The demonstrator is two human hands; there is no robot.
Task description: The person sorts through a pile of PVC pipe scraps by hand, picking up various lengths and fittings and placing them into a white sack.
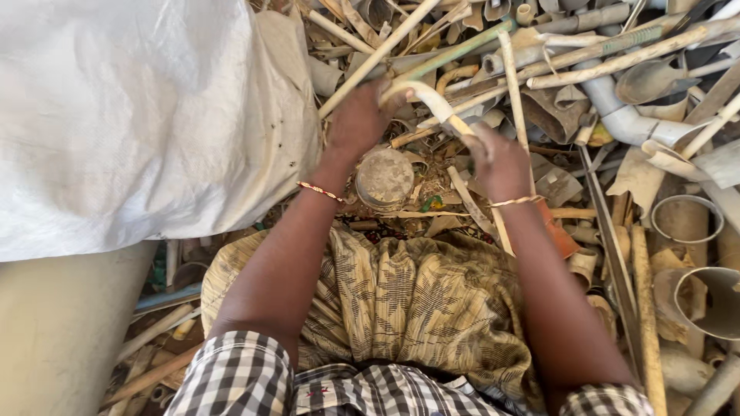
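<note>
Both hands grip one curved, cream-coloured strip of plastic [432, 100] above a deep heap of broken pipe. The left hand [358, 119] has its fingers curled shut round the strip's upper end, and the right hand [501, 162] is clamped on the lower end, so the piece arcs between them, lifted a little above the pile.

Just below the left hand lies a round, dusty cap [385, 179], close to the wrist with its beaded bracelet [320, 190]. A long pale rod [378, 55] runs slantwise behind the left hand, and a thin stick [515, 100] stands nearly upright just past the right hand; both cross the space above the strip. Further right a grey pipe elbow [620, 115] lies among flat shards, with open pipe rings [686, 219] near the right edge (one is cut off by the frame).

On the left a large white woven sack [123, 115] bulges up to the left forearm and closes that side off. A patterned yellow cloth [408, 300] covers the person's lap below the hands. The only loose room is the small hollow around the cap, between the sack and the right arm.
</note>
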